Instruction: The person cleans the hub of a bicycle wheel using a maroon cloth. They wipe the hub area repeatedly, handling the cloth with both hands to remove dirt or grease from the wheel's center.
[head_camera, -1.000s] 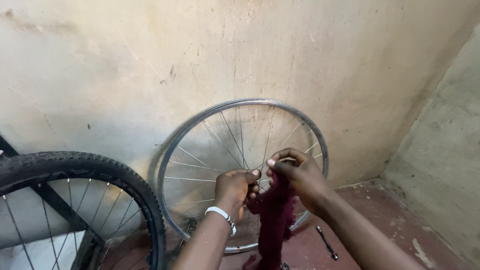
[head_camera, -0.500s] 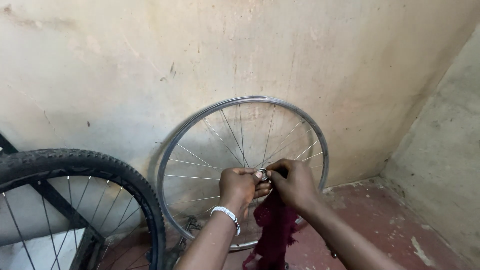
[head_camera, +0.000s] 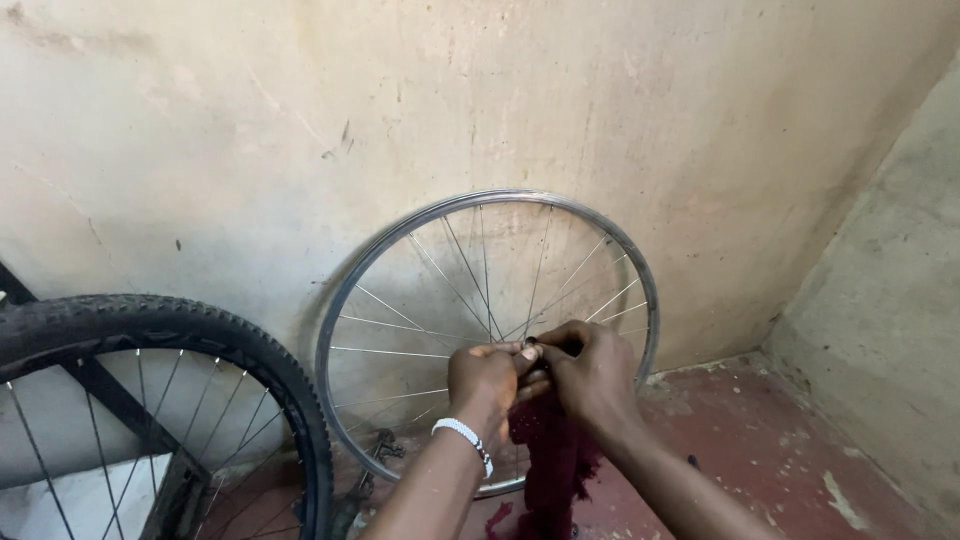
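Maroon cloth (head_camera: 552, 450) hangs from both hands at the centre of the bare wheel rim (head_camera: 402, 245). Left hand (head_camera: 487, 382) and right hand (head_camera: 592, 375) are closed together over the hub, fingertips meeting on a small dark part at the axle; which fingers pinch it cannot be told. Left wrist carries a white beaded bracelet (head_camera: 463, 436).

Versus half a second ago: the hands sit at the same spot on the hub, pressed slightly closer; the cloth has shifted little. A second ago the right hand was raised higher with the cloth draped from it.

Rim: silver metal, spoked, no tyre, standing upright on its edge and leaning against the plaster wall (head_camera: 300, 120); wheel plane faces the camera, axle pointing out from the wall. Cloth long axis vertical, lower end near the red floor (head_camera: 760, 450).

Second wheel with knobby black tyre (head_camera: 190, 335) stands at lower left, just beside the rim.

No labels or signs legible.
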